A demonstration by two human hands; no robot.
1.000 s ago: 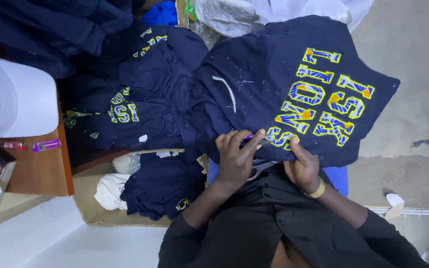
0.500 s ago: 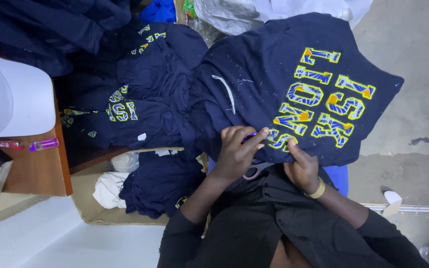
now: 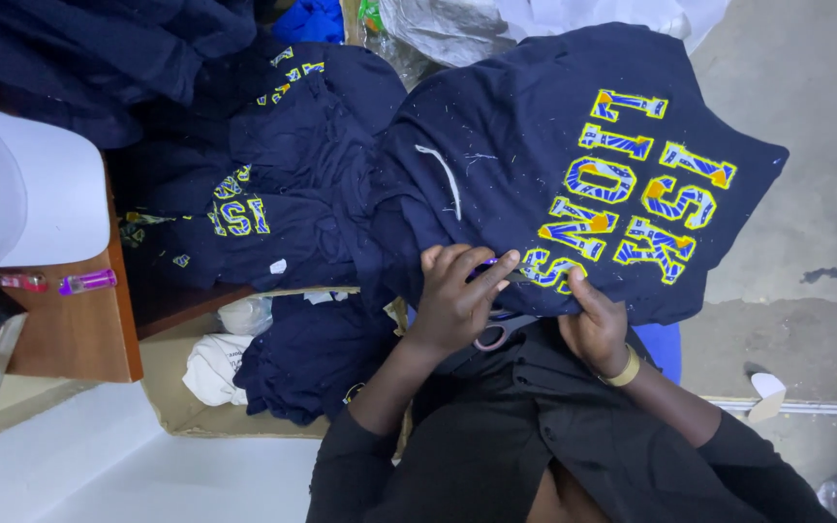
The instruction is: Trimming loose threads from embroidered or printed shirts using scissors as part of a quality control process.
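A navy garment [image 3: 535, 145] with yellow and blue embroidered letters [image 3: 632, 184] is spread over my lap, dotted with loose thread bits. My left hand [image 3: 457, 300] rests on its near edge, fingers curled round a small purple tool [image 3: 488, 268] that touches the lowest letter. My right hand [image 3: 593, 324], with a yellow band on its wrist, pinches the garment's edge right beside that letter. Pink-handled scissors [image 3: 492, 335] lie on my lap just under the left hand.
More navy garments [image 3: 273, 194] are piled to the left and in a cardboard box [image 3: 171, 387] with white cloth [image 3: 210, 368]. A white cap [image 3: 31, 194] sits on a wooden table [image 3: 79, 329]. Plastic bags [image 3: 457, 24] lie at the top, concrete floor [image 3: 806, 145] on the right.
My left hand's fingers have shifted slightly along the garment's edge toward the letter. The right hand keeps its pinch. The garment lies as before.
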